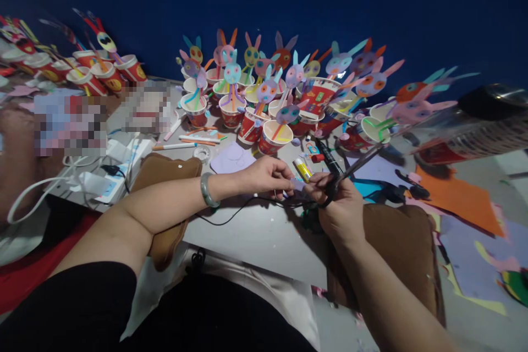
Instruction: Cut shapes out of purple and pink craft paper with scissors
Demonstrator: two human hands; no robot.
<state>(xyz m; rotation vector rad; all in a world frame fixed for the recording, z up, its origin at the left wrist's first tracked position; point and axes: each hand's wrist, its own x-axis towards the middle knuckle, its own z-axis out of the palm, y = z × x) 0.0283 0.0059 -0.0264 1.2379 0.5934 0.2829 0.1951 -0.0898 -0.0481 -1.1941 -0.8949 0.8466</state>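
My left hand (268, 180), closed in a pinch, has a small purple paper piece (297, 183) at its fingertips. On the other side of that piece are the fingertips of my right hand (340, 206). Scissors (333, 190) with dark handles are gripped in my right hand, their blades pointing up and to the right, away from the paper. Just beyond my fingers lie a yellow glue stick (302, 169) and a black marker (329, 157). Behind my left hand rests a larger sheet of purple paper (233, 158).
Several paper cups with paper rabbit heads (273, 137) line the back. At right stand a clear bottle (474, 126) and orange paper (462, 198). Brown cushions (396, 253) lie under my forearms. A power strip (119, 168) with cables and another person's arm (25, 148) are at left.
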